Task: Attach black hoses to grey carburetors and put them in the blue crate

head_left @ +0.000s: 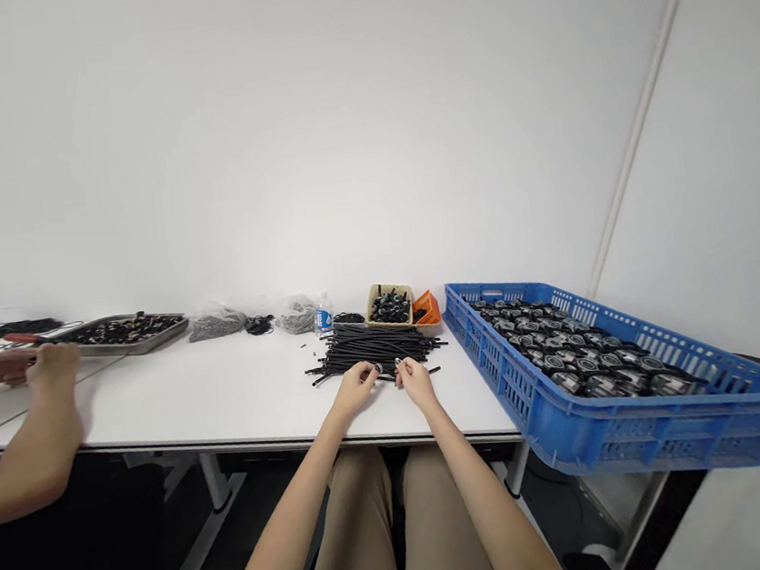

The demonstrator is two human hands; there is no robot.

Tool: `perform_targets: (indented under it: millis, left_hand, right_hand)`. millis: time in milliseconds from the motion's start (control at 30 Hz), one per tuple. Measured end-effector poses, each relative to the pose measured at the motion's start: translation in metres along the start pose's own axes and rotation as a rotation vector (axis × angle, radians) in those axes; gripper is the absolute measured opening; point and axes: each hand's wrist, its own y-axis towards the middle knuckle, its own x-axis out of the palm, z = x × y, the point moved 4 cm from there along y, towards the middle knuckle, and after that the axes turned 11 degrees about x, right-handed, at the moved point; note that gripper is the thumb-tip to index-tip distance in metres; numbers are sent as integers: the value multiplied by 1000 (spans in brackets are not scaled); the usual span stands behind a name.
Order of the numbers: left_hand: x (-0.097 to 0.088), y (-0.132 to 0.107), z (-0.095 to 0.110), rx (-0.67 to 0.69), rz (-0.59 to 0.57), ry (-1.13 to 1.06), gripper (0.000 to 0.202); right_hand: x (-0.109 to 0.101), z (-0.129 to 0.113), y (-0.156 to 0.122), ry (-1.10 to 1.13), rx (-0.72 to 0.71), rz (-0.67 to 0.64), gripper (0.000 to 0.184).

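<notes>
My left hand (357,386) is closed in a pinch, thumb against fingers, at the front of a pile of thin black tubes (373,346) on the white table. Just to its right, my right hand (416,380) is pinched as well. A short dark stretch of one black tube (388,376) shows between the two hands, gripped at both sides; its ends are partly hidden by my fingers. Behind the pile stands a cream bin (371,315) of small black parts, with an orange basket (429,308) beside it.
A large blue crate (617,441) filled with round black-and-clear parts stands at the right. Along the wall are a bottle (324,314), plastic bags (217,322) and a metal tray (164,333) of small parts. At left, a co-worker's hands (53,368) are near a red-handled tool (21,339).
</notes>
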Motion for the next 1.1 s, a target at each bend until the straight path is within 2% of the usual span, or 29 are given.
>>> perform_targets:
  millis: [367,733,1100]
  left_hand:
    - [-2,1,-2,7,61,-21,22]
    - [-3,1,-5,16,78,-40,18]
    - [-3,0,-6,3,81,-27,15]
  right_hand:
    - [0,-5,-3,39,-4,-15,31]
    - [1,-5,-2,69,30,-20,34]
    - [1,-5,-3,64,28,-26,28]
